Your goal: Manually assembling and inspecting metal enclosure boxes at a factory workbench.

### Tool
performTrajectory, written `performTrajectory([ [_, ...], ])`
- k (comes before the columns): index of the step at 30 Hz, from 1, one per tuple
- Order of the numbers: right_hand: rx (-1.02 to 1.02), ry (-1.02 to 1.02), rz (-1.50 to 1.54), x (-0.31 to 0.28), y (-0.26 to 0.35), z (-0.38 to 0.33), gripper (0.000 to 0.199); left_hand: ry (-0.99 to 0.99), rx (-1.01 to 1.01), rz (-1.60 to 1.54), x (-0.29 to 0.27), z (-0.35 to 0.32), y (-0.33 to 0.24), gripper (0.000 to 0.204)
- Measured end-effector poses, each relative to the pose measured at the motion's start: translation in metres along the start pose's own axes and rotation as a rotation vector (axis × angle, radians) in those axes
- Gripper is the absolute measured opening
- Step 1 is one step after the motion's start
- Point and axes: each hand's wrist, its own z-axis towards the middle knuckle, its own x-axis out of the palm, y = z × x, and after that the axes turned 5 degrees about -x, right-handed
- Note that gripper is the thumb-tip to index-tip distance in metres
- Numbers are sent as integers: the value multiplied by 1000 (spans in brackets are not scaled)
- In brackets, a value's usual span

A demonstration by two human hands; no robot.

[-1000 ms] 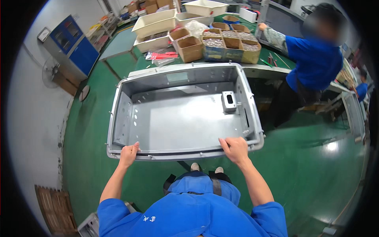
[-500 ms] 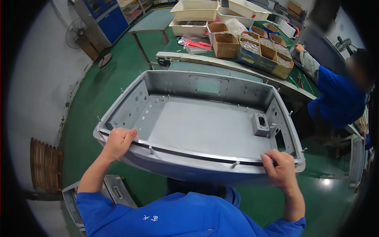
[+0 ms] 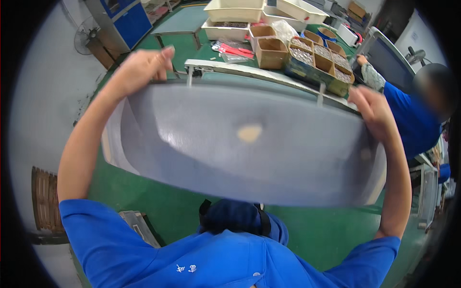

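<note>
A large grey metal enclosure (image 3: 288, 158) stands tipped up in front of me, its smooth outer face turned toward me. Its open inside is hidden from view. A pale round spot shows near the middle of that face. My left hand (image 3: 144, 69) is closed over the raised rim at the upper left corner. At the upper right corner, my right hand (image 3: 373, 109) grips the same rim. Between the hands, two thin studs stick up from the edge. Motion blurs the enclosure and both hands somewhat.
Beyond the enclosure runs a workbench with a divided box (image 3: 321, 62) of small parts, cream plastic bins (image 3: 234, 10) and red-handled tools (image 3: 235, 50). A co-worker in blue (image 3: 413, 117) stands at the right. A wooden pallet (image 3: 45, 199) leans at the left wall, and metal parts (image 3: 139, 226) lie on the floor.
The enclosure has swung from lying open side up to standing tilted, its near edge raised. Both my hands have moved up and away from me with the rim.
</note>
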Motion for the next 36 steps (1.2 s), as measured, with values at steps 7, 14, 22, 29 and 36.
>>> performTrajectory([
  [7, 74, 47, -116, -1, -39, 86, 48, -204, 687, 136, 18, -35, -41, 46],
  [14, 38, -212, -250, 13, -100, 130, 57, -189, 682, 366, 70, -27, -35, 64],
  [22, -43, -158, -289, 18, -90, 122, 42, -49, 557, 67, 65, 19, -38, 63],
  [29, -52, 26, -251, 11, -69, 130, 47, -77, 507, 93, 67, 45, -27, 62],
  [36, 31, 3, -264, 12, -69, 125, 48, -47, 488, 118, 67, 69, -25, 62],
])
